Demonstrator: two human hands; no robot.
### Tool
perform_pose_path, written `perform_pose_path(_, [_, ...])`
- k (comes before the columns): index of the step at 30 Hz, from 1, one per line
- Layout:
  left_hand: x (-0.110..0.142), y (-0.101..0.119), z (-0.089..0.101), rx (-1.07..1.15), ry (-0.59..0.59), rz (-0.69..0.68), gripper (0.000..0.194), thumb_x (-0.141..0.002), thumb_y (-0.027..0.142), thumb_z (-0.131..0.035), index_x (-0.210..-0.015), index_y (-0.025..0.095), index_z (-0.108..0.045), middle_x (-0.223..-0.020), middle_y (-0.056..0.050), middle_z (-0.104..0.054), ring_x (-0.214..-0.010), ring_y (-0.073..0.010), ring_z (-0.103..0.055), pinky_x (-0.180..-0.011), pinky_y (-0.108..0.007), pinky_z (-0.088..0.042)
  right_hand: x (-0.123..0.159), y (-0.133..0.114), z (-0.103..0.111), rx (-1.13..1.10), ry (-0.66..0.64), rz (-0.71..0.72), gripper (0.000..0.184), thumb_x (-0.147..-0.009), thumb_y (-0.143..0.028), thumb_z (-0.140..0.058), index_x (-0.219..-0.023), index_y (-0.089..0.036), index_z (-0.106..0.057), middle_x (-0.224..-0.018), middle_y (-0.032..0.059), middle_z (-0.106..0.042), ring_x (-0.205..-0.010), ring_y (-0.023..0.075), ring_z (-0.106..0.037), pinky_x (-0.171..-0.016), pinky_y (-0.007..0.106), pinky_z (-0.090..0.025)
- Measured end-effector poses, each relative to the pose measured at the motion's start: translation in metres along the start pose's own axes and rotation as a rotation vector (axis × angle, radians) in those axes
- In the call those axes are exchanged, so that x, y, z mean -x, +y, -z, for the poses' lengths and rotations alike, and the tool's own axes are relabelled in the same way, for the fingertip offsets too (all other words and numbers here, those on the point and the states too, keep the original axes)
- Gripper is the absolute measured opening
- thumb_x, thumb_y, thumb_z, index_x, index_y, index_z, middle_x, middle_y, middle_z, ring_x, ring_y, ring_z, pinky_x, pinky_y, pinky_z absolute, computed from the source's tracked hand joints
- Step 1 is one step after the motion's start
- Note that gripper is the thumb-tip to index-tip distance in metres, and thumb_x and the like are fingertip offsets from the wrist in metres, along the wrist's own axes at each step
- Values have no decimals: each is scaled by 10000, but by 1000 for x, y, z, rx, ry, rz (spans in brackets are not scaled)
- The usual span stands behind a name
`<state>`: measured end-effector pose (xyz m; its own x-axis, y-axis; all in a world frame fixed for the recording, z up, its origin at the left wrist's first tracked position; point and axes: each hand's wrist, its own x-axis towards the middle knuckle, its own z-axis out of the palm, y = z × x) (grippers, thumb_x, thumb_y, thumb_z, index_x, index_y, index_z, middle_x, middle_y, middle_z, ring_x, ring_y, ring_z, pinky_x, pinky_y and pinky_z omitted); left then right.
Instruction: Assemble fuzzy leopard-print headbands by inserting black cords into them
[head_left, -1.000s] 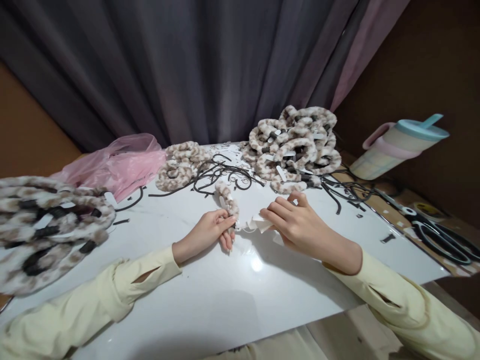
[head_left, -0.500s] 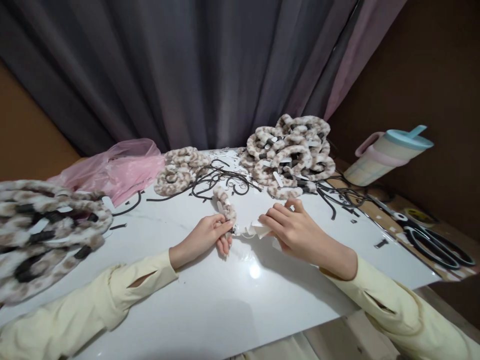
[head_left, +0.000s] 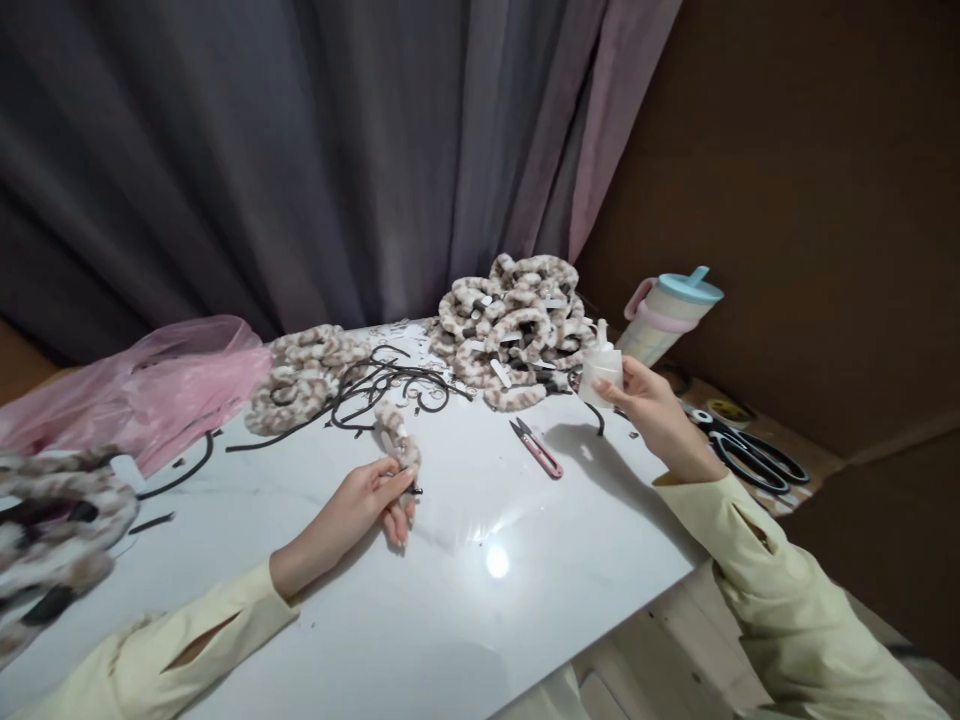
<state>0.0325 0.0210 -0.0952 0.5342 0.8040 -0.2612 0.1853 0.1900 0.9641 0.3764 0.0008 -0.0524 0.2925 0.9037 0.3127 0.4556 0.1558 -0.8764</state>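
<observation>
My left hand (head_left: 367,510) pinches one end of a short furry tube (head_left: 401,440), white with brown spots, just above the table. A dark tip shows at that end, beside my fingers. In my right hand (head_left: 656,410) is a small white squeeze bottle (head_left: 602,375) with a nozzle pointing up, raised over the table's right side. A pair of pink thread snips (head_left: 537,450) lies on the white tabletop (head_left: 420,620) between my hands. Black cords (head_left: 390,390) are tangled just beyond the furry tube.
Spotted furry loops with white tags form a pile (head_left: 517,330) at the back and another (head_left: 60,540) at left. A smaller furry heap (head_left: 300,380) sits beside a pink plastic bag (head_left: 150,380). At right stand a lidded tumbler (head_left: 660,320) and large black-handled scissors (head_left: 750,455).
My right hand has moved up and right, lifting the white bottle away from the furry tube. The pink snips now show. The view has turned right; my left hand keeps its hold.
</observation>
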Motion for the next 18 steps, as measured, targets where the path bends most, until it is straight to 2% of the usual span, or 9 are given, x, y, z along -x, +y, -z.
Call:
perform_pose_path(3, [0, 0, 0, 3, 6, 10, 379, -797, 512, -542, -720, 157, -435, -566, -14, -619, -384, -107, -571, -380, -183, -435, -10, 11, 0, -104, -38, -102, 493, -595, -572, -705, -887, -209, -541, -908, 49, -630, -857, 225, -578, -730, 328, -457])
perform_pose_path(12, [2, 11, -5, 71, 7, 36, 399, -745, 519, -598, -705, 154, -442, -551, -20, -612, -362, -107, -559, -365, -182, -434, -16, 35, -4, -46, -109, -212, 577, -452, -554, -789, -799, -202, -491, -828, 76, -638, -821, 268, -604, -702, 375, -490])
perform_pose_path(15, [3, 11, -5, 78, -1, 31, 388, -755, 509, -592, -721, 151, -447, -570, -26, -620, -370, -111, -570, -370, -186, -444, -17, 40, -2, -38, -145, -252, 674, -420, -551, -798, -905, -216, -474, -930, 109, -636, -893, 310, -606, -730, 409, -509])
perform_pose_path(18, [3, 9, -3, 92, -1, 38, 387, -757, 510, -587, -743, 149, -450, -557, -25, -620, -367, -111, -569, -358, -176, -433, -18, 44, 4, 9, -187, -283, 824, -428, -493, -812, -1115, -249, -428, -1187, 150, -551, -1032, 355, -562, -790, 449, -511])
